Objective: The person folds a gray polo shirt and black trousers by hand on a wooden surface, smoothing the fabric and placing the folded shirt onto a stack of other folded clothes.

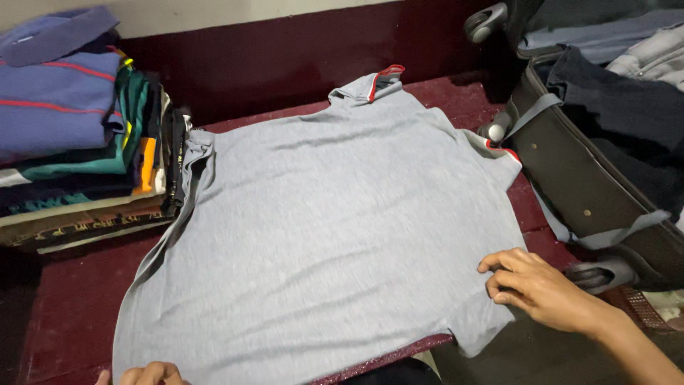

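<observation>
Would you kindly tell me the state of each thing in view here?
Grey shirt: spread flat, unfolded.
Clothes stack: folded, piled.
Suitcase: open, holding clothes.
Right hand: fingertips on the shirt's edge.
Left hand: at the shirt's near hem, mostly out of frame.

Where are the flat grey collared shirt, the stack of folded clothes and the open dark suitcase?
Grey collared shirt (320,235): head view, middle of its back.
Stack of folded clothes (71,142): head view, its front edge.
Open dark suitcase (584,185): head view, its side wall.
</observation>
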